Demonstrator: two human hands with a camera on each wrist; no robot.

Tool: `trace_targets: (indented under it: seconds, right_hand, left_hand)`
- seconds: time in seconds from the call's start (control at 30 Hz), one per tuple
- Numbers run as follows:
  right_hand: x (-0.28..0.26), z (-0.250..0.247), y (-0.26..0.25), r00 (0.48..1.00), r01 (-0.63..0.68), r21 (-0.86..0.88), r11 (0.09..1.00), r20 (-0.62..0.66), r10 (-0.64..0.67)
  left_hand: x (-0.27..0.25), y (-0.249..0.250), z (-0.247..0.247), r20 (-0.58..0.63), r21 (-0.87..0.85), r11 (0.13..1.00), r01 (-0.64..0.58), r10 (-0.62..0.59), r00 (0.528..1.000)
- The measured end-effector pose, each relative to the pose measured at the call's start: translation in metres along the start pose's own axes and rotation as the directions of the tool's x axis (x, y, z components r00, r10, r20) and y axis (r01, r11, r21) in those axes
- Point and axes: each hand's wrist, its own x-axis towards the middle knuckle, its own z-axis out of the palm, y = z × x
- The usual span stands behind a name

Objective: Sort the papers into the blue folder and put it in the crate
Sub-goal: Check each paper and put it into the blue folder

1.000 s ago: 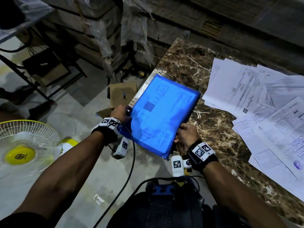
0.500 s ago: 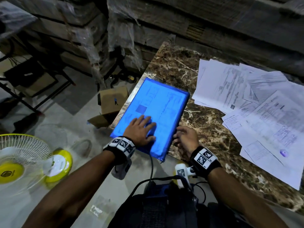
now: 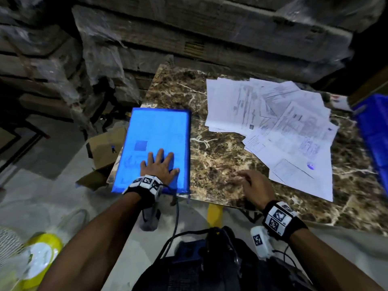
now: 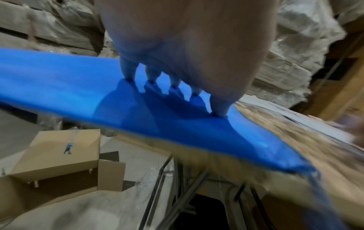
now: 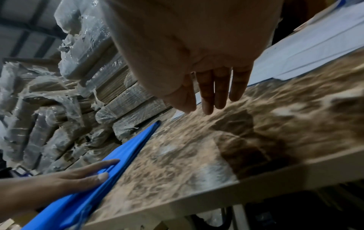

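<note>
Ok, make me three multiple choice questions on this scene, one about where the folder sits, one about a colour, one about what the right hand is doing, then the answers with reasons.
1. Where does the blue folder lie?
A. on the table's left end
B. on top of the papers
C. inside the crate

2. What colour is the crate at the right edge?
A. yellow
B. blue
C. white

3. What is the state of the right hand?
A. gripping a sheet
B. pressing the folder
C. open, holding nothing

Answers:
1 A: in the head view the folder lies flat on the marble table, left of the papers, under the left hand.
2 B: its visible wall is blue.
3 C: the right wrist view shows straight fingers over bare marble, short of the sheets.
</note>
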Motion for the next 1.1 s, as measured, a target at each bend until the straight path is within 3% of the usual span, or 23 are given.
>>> trace_targets:
  seconds: [0.13,0.27,0.4,0.5,0.6,0.7,0.8,0.9,1.1]
  right_hand:
    - [0.003,-0.015,0.026,0.999,-0.034,-0.056,0.998,0.001,0.034]
    - [0.028,-0.038,0.061,0.998,-0.070,-0.049,0.996,-0.010,0.070]
    - [0.062,-0.074,0.107,0.984,-0.164,0.087,0.983,-0.055,0.170]
    - [0.092,-0.100,0.150,0.965,-0.239,0.153,0.959,-0.074,0.253]
    - [0.121,-0.121,0.184,0.891,-0.395,0.221,0.892,-0.144,0.430]
    - [0.146,-0.140,0.218,0.804,-0.518,0.254,0.817,-0.182,0.567]
    - [0.166,-0.150,0.239,0.752,-0.607,0.201,0.769,-0.166,0.637]
    - [0.177,-0.153,0.249,0.754,-0.632,0.120,0.766,-0.133,0.643]
    - [0.185,-0.151,0.251,0.803,-0.569,0.039,0.821,-0.188,0.566]
  left_hand:
    - [0.014,0.014,-0.024,0.002,0.011,0.999,0.036,-0.036,0.999]
    - [0.028,0.058,-0.045,-0.058,0.102,0.995,-0.009,0.015,0.998]
    - [0.045,0.135,-0.057,-0.116,0.101,0.978,-0.184,0.195,0.974]
    - [0.059,0.196,-0.056,-0.156,0.034,0.920,-0.391,0.391,0.907]
    - [0.063,0.240,-0.049,-0.134,0.014,0.865,-0.502,0.499,0.856]
    - [0.070,0.280,-0.045,0.000,0.079,0.857,-0.510,0.511,0.859]
    - [0.079,0.303,-0.036,0.131,0.113,0.863,-0.492,0.478,0.868]
    - [0.089,0.312,-0.021,0.188,0.121,0.885,-0.449,0.423,0.886]
    - [0.089,0.315,-0.020,0.171,0.149,0.891,-0.428,0.404,0.899]
